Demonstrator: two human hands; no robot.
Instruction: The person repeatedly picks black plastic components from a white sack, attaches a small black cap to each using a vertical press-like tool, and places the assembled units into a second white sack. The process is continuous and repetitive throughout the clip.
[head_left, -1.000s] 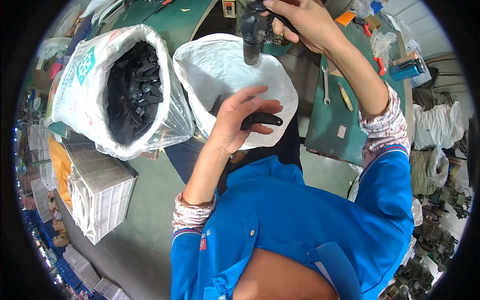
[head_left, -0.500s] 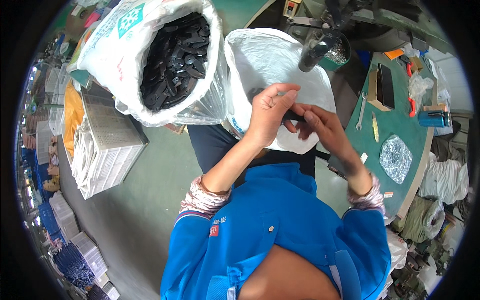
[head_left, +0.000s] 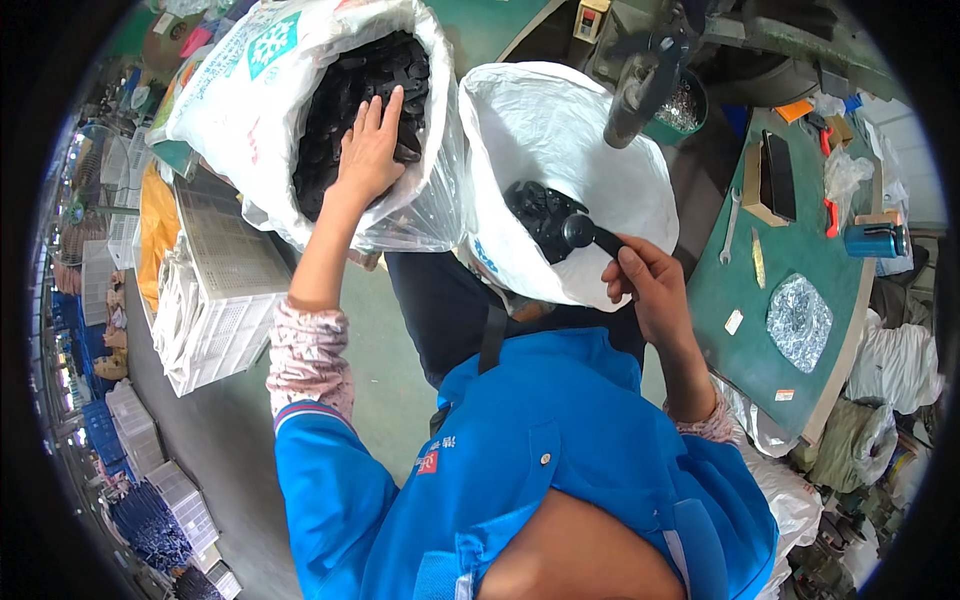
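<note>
on a grey workshop floor beside a green workbench (head_left: pixel 800 250), the left hand (head_left: pixel 368 150) lies spread on black parts (head_left: pixel 340 100) in a clear-lined sack (head_left: pixel 270 90), while the right hand (head_left: pixel 645 285) grips a black handle piece (head_left: pixel 585 232) over the white sack (head_left: pixel 570 130).

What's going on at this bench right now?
A person in a blue jacket sits between two white sacks. The left hand reaches into the left sack, resting on its heap of black parts. The right hand holds one black part over the right sack, which holds a smaller pile.
</note>
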